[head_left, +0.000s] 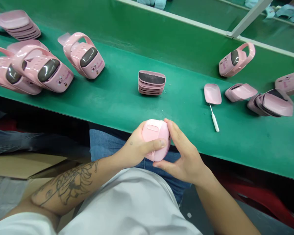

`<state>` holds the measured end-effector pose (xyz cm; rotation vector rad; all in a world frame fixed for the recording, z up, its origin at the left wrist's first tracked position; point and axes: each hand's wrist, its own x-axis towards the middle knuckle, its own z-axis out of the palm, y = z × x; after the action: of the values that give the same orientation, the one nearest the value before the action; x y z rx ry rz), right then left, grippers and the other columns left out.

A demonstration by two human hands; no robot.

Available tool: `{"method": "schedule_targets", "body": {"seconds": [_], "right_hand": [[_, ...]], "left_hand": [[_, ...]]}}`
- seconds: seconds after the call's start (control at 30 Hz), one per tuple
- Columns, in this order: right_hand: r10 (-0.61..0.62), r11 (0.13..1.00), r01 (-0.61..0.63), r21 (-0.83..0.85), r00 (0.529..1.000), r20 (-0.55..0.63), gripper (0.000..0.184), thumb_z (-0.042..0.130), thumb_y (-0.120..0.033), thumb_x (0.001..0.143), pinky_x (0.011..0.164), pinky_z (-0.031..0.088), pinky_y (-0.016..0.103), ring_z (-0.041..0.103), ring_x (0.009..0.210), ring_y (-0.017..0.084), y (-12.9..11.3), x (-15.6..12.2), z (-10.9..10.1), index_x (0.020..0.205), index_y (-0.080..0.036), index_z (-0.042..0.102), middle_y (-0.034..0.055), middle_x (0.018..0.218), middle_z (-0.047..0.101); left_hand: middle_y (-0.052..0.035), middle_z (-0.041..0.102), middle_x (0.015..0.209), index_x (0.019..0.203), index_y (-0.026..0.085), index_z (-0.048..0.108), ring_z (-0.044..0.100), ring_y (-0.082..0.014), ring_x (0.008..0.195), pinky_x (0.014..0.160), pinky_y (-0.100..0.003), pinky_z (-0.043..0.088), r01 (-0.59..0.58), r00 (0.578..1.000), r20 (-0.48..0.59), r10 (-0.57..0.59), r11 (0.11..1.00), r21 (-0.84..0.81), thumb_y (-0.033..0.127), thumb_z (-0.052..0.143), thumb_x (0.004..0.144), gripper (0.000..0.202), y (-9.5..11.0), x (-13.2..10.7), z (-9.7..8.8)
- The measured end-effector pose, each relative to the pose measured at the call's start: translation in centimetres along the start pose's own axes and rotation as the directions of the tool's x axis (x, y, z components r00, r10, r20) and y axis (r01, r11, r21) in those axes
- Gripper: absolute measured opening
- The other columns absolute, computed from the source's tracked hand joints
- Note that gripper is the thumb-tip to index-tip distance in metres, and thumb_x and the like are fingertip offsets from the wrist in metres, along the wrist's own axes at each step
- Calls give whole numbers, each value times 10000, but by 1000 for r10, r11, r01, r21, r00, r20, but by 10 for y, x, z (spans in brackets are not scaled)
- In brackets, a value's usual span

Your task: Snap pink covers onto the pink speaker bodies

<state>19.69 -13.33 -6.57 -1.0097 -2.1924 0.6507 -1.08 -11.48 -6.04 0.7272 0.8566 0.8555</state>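
A rounded pink plastic housing (150, 132) is held in front of my lap, just over the near edge of the green bench. My left hand (137, 147) is wrapped round its left side, with the thumb laid across the face. From the right, my right hand (183, 153) grips the same housing, fingers at the top and thumb at the bottom. Beyond the hands stands a stack of pink shells (152, 83) with a dark panel on top. To the right lie a pink shallow cover (212, 93) and a white-handled screwdriver (215, 122), its tip at the cover.
Several pink handled units with dark windows (55, 73) stand at the left, near stacked pink covers (18, 24). Another handled unit (236, 60) and piled shells (270, 102) are at the right. A green back panel (186, 42) borders the bench (117, 101).
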Motion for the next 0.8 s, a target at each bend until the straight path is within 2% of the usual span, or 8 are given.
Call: {"method": "schedule_targets", "body": {"seconds": [0.1,0.2,0.27,0.37,0.47,0.57,0.67,0.8], "right_hand": [[103,991,-94,92,991,-90,1225,770,-752,838,1299,377,656,313,1657,407,1,-1,10,1756,-262,124,194,1806,250],[361,908,-253,335,878,-315,921,487,-758,1012,1180,535,600,532,1536,357,-3,2,34,1729,-244,224,203,1743,393],[443,820,-282,498,864,-238,740,197,-654,1110,1118,585,560,648,1422,310,-8,9,52,1671,-210,384,192,1588,601],[448,650,-289,703,893,-48,861,-3,-624,1097,1159,554,564,680,1383,297,-13,22,69,1561,-164,558,168,1381,757],[592,363,-235,902,805,-28,779,178,-700,1090,1156,555,568,725,1310,309,-15,30,72,1479,-201,633,131,1358,779],[738,140,-95,986,673,-40,558,477,-672,1054,1199,514,562,706,1327,309,-17,28,70,1356,-262,707,80,1404,762],[738,119,-14,993,670,-79,439,647,-557,1007,1253,453,558,688,1344,308,-20,22,70,1342,-281,712,59,1392,764],[698,141,-28,990,712,-79,466,714,-485,967,1262,443,565,675,1357,323,-24,15,68,1387,-287,684,63,1410,748]], "left_hand": [[-136,705,1311,1393,209,564,674,-313,1198,999,-429,566,-139,990,20,139,990,2,462,945,755,785,-2,2,-7],[-136,702,1348,1512,257,502,595,-371,1386,1123,-478,515,-352,931,-90,354,935,38,615,921,740,949,-7,3,-11],[-162,676,1399,1588,251,434,559,-390,1436,1160,-493,495,-431,886,-137,443,896,108,730,882,724,1085,-13,3,-12],[-180,547,1589,1669,263,321,503,-398,1501,1245,-507,425,-491,853,-57,519,834,251,682,912,728,1187,-16,-1,-15],[-163,434,1705,1674,252,362,417,-411,1574,1325,-519,316,-501,854,38,519,800,330,636,893,789,1101,-9,-7,-21],[-167,456,1705,1648,218,435,444,-408,1566,1288,-497,396,-368,926,30,376,884,287,621,819,882,946,3,-13,-27],[-158,571,1622,1609,209,496,589,-370,1454,1153,-419,546,-230,972,-5,237,949,216,458,826,931,793,11,-15,-26],[-119,658,1541,1552,210,582,658,-320,1380,1115,-355,577,-264,965,37,261,950,165,334,821,946,663,13,-14,-21]]}}
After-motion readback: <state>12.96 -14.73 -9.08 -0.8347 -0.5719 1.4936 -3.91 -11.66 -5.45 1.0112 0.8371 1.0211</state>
